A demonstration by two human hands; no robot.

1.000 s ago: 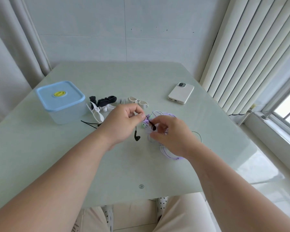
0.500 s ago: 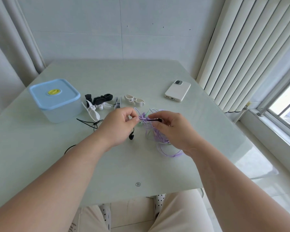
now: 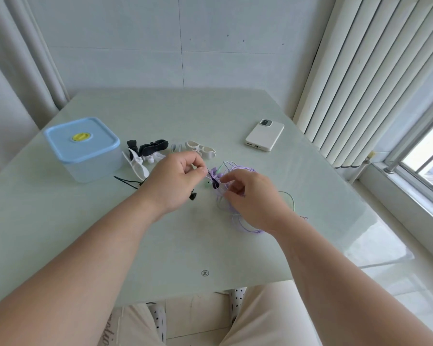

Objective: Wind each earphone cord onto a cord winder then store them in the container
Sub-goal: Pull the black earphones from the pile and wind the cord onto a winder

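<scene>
Pinching black cord [image 3: 214, 182], left hand [image 3: 175, 181]; right hand [image 3: 253, 198] over purple tangle [image 3: 244, 168], grip hidden

Table [image 3: 160, 245]: smooth, glossy top, glass-like, carrying window reflections. Container [image 3: 93, 168]: translucent plastic body. Its lid [image 3: 60, 138] is opaque blue plastic with a satin finish. Black winder [image 3: 153, 147] and white winder [image 3: 200, 147]: matt, plastic or rubber, undetermined. Black cord [image 3: 126, 181] and purple cord [image 3: 245, 227]: thin, smooth sheathing. Phone [image 3: 264, 136]: matt white back. Curtain [image 3: 23, 71] and trousers [image 3: 273, 320]: matt cloth.
</scene>
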